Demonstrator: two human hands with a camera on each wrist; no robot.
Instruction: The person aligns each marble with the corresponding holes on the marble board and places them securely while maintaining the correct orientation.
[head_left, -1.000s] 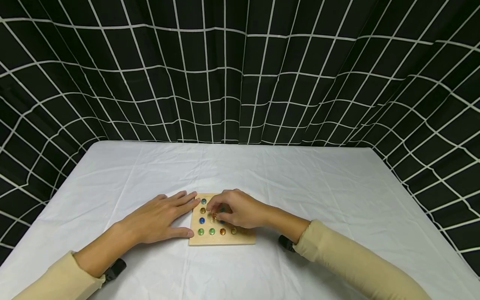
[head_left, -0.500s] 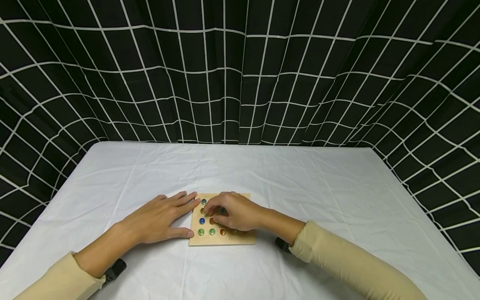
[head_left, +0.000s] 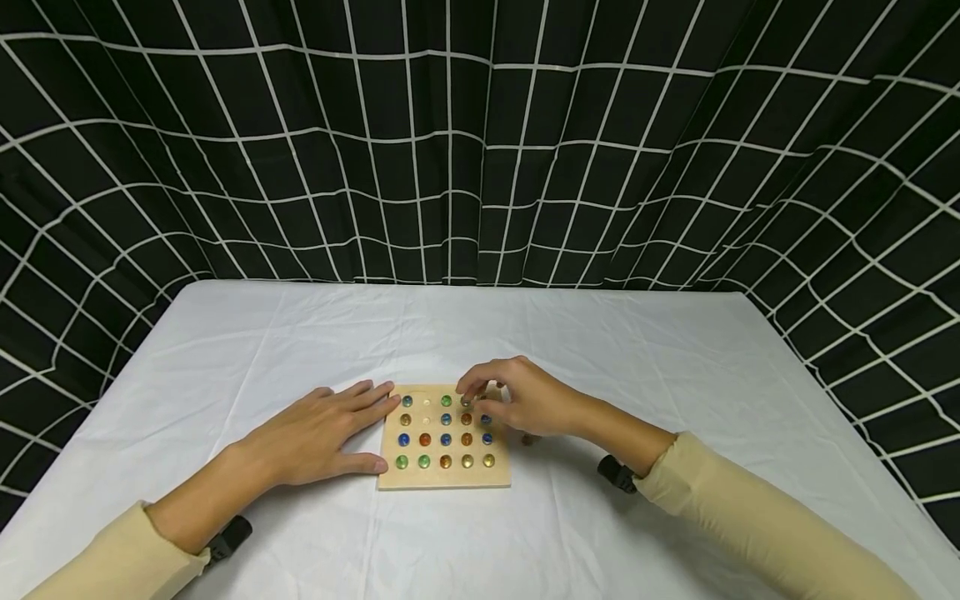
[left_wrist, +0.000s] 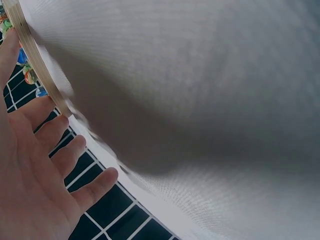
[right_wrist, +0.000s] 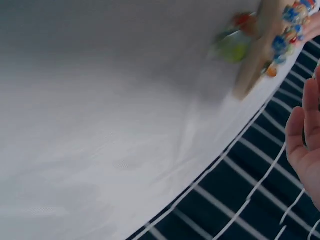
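Observation:
A light wooden board (head_left: 435, 481) lies on the white cloth with rows of coloured glass marbles, such as a blue marble (head_left: 404, 439) and a green marble (head_left: 424, 462), in its hollows. Two hollows in the second column are bare. My left hand (head_left: 318, 437) lies spread at the board's left edge, thumb and fingertips right at the rim. Above the back right corner is my right hand (head_left: 532, 398), fingers loosely bent with no marble visible between them. It covers part of the marbles there. In the right wrist view its fingers (right_wrist: 310, 107) look relaxed.
Beside the board's right side, a green-yellow marble (right_wrist: 232, 46) and a red marble (right_wrist: 245, 21) lie loose on the cloth. White cloth (head_left: 637, 358) covers the table, and a black curtain with white grid lines (head_left: 480, 167) hangs behind and at both sides.
My right hand has moved right and back from the board's middle, uncovering most of the marbles. A red-orange marble it was handling now sits in the second column. My left hand has stayed put.

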